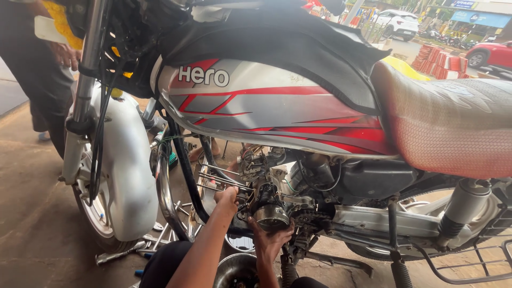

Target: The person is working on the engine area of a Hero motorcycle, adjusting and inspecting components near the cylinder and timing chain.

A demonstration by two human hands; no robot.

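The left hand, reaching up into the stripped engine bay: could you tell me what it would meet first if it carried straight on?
Most likely the long bare engine studs: the left hand already sits at their lower ends, though depth is hard to judge here.

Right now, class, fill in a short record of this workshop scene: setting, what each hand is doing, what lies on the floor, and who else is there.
Setting: a motorcycle with a silver and red tank, engine partly taken apart, street behind
Left hand: at the long bolts sticking out of the engine; grip unclear
Right hand: cupped under a round metal part low on the engine
Floor: wrenches beside the front wheel; a metal bowl below the hands
Others: a person standing by the front fork
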